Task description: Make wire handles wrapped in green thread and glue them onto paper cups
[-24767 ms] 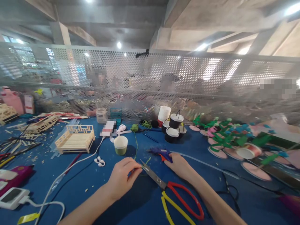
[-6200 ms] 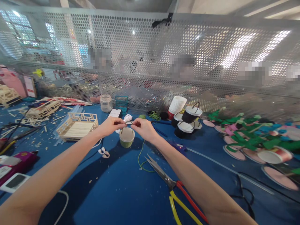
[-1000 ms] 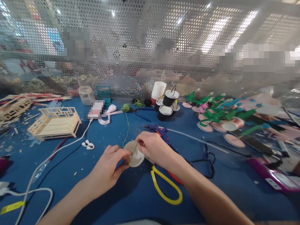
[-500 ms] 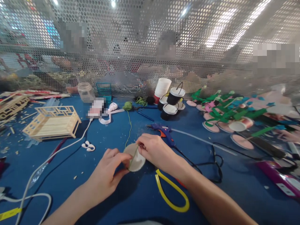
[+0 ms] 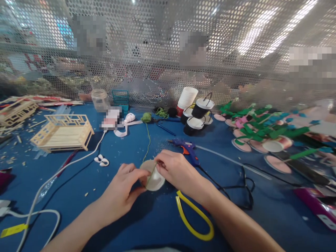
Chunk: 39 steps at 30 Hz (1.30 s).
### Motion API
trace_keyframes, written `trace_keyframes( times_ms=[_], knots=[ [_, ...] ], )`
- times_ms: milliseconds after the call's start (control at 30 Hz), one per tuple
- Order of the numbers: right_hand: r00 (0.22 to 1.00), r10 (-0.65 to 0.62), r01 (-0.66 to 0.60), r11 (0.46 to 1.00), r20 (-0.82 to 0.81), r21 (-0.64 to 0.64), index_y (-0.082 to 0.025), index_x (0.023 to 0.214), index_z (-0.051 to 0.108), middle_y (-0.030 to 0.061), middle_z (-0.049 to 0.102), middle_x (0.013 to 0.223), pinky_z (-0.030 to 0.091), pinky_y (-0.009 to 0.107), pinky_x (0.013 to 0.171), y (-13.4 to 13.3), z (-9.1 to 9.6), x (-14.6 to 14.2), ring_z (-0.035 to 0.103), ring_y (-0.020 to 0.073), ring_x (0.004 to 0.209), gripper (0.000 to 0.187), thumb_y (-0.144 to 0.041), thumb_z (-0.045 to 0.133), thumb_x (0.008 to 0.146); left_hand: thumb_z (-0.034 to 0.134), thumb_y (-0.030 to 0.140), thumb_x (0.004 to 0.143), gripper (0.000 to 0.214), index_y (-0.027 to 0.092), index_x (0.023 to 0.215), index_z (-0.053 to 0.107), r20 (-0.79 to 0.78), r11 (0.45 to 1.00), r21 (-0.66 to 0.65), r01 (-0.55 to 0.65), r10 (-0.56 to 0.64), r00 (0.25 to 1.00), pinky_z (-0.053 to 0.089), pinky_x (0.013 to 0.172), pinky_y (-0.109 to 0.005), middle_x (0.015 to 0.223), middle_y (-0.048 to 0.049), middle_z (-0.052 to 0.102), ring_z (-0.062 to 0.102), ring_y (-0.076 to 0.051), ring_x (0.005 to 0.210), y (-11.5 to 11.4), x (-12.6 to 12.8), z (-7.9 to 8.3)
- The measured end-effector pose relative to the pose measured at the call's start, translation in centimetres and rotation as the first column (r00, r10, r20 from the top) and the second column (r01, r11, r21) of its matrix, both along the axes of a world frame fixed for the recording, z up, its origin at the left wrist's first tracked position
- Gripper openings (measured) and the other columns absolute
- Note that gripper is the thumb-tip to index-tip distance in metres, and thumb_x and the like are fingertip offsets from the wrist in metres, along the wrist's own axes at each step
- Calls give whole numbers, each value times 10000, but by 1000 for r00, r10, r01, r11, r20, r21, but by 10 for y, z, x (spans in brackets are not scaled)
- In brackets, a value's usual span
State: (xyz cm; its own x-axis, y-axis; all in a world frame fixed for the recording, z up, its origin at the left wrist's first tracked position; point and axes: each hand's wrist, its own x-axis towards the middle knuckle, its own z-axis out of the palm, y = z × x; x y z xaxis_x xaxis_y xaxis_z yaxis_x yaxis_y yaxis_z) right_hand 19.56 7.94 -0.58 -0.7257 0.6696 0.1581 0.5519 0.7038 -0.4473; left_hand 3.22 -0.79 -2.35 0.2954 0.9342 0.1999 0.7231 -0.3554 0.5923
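A small white paper cup (image 5: 158, 182) is held mouth-up between my hands, low over the blue table. Green yarn (image 5: 149, 136) runs from a green ball (image 5: 146, 117) to the cup, and a strand is stretched straight across its mouth. My left hand (image 5: 129, 185) is closed on the cup's left side, thumb below and fingers at the rim. My right hand (image 5: 168, 164) pinches the strand at the far right of the rim. Its fingertips partly hide the yarn there. The cup's outer wall is mostly hidden.
A blue glue gun (image 5: 187, 148) with a black cord lies beyond my right hand. A yellow tube loop (image 5: 194, 220) is near my right forearm. Black-wrapped cups (image 5: 194, 123), a wooden stick model bed (image 5: 64, 134), a white cable (image 5: 69, 164) and green paper flowers (image 5: 262, 133) surround the work area.
The view has turned slightly left, so everything sits a little further right. My hands keep nearly the same hold on the cup and yarn.
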Motion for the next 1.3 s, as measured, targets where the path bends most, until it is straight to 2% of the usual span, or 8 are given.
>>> trace_keyframes(
  times_ms=[300,533,667,833,1033,1300],
  knots=[
    [1000,-15,14,999,-21,-33,-142,709,582,29,552,685,396,233,593,-1,1,-1,516,123,632,116,-75,490,733,457,80,765,229,227,940,443,15,999,37,-8,8,1000,360,638,-267,750,1,525,447,-150,721,0,-2,-1],
    [999,42,-43,999,-28,-28,-147,777,608,43,578,742,410,246,630,-1,3,1,536,136,684,102,-143,510,751,449,89,772,247,235,968,419,66,1000,12,-10,9,998,376,652,-270,770,1,519,453,-145,729,-2,-4,0],
    [998,35,-37,999,-45,-33,-147,798,608,44,593,759,410,244,625,-1,3,1,538,138,689,92,-184,560,729,451,105,777,223,231,959,427,82,1000,-3,-10,10,997,382,658,-275,772,-1,522,459,-146,734,-2,-4,0],
    [999,-41,42,998,6,-39,-137,748,593,51,590,738,406,253,614,-1,-2,-3,540,146,674,65,-162,534,738,453,82,771,236,230,954,434,72,1000,27,-11,9,997,378,656,-269,762,3,518,452,-143,730,-3,-1,-2],
    [1000,-2,3,1000,13,-23,-116,720,570,62,577,724,407,240,630,-1,-7,-5,547,143,693,146,-37,448,740,456,74,771,247,226,964,428,61,999,48,-5,2,998,378,659,-259,770,5,517,453,-138,737,-3,0,-2],
    [998,-35,35,999,-55,4,-124,733,581,56,576,733,407,245,631,-1,0,-3,543,146,692,133,-46,473,735,455,65,772,248,220,962,421,11,995,100,17,-18,1000,379,643,-250,751,6,516,444,-135,715,1,-1,0]
  ],
)
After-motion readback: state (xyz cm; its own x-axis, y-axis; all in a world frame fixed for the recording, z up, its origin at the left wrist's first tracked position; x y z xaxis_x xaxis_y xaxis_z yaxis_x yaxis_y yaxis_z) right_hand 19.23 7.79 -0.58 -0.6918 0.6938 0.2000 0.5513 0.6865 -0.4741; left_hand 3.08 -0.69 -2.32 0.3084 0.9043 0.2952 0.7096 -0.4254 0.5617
